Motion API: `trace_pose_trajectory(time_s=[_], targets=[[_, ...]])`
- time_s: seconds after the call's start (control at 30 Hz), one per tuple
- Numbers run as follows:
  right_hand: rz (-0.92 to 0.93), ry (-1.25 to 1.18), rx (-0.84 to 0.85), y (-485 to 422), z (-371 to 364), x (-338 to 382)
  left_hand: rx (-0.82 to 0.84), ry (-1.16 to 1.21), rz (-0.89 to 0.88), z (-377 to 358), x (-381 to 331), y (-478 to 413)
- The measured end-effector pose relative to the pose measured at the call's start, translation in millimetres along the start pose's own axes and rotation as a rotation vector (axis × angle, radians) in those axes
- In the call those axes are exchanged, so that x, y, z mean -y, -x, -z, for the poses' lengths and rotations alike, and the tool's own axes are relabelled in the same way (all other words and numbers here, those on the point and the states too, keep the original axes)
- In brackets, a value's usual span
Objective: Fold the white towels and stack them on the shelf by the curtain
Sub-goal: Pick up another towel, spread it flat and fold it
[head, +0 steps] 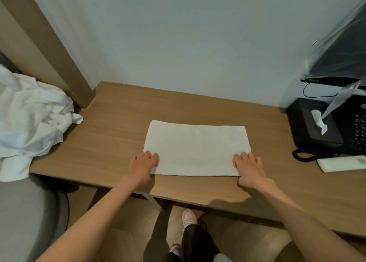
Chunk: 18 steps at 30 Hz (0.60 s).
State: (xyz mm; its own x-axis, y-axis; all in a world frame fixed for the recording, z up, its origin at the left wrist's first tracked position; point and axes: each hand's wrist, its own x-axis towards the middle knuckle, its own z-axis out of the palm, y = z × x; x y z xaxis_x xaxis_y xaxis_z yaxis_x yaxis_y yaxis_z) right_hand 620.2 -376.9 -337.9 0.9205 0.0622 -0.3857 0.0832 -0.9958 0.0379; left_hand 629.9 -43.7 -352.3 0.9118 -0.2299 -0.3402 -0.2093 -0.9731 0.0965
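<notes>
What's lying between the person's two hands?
The head view shows a flat white towel on the wooden desk, spanning from left hand to right hand.

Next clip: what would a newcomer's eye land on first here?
A flat white towel lies in the middle of the desk, with the left hand and right hand holding its near corners. A crumpled pile of white linen spills over the desk's left end. A black telephone stands at the right.
</notes>
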Motion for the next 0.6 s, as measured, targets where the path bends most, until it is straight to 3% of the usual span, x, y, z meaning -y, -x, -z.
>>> trace_pose_trajectory(time_s=[0.07,0.1,0.2,0.27,0.43,0.6], targets=[[-0.039,-0.114,0.09,-9.1,15.1,6.8,0.054,0.065,0.023,14.5,-0.1,-8.8],[-0.053,-0.168,0.058,-14.5,20.7,10.8,0.024,0.086,0.021,20.4,-1.9,-14.3],[-0.209,-0.394,-0.226,-28.1,25.4,22.8,-0.163,0.252,-0.004,28.1,-14.7,-30.2],[-0.4,-0.565,-0.304,-35.8,22.5,24.5,-0.162,0.278,-0.068,25.5,-28.2,-40.6],[-0.723,-0.809,-0.176,-46.4,4.6,2.3,0.027,0.112,-0.145,5.8,-61.8,-64.1],[-0.725,-0.982,-0.054,-51.5,-2.0,-20.1,0.09,0.066,-0.135,-1.3,-77.0,-78.8]])
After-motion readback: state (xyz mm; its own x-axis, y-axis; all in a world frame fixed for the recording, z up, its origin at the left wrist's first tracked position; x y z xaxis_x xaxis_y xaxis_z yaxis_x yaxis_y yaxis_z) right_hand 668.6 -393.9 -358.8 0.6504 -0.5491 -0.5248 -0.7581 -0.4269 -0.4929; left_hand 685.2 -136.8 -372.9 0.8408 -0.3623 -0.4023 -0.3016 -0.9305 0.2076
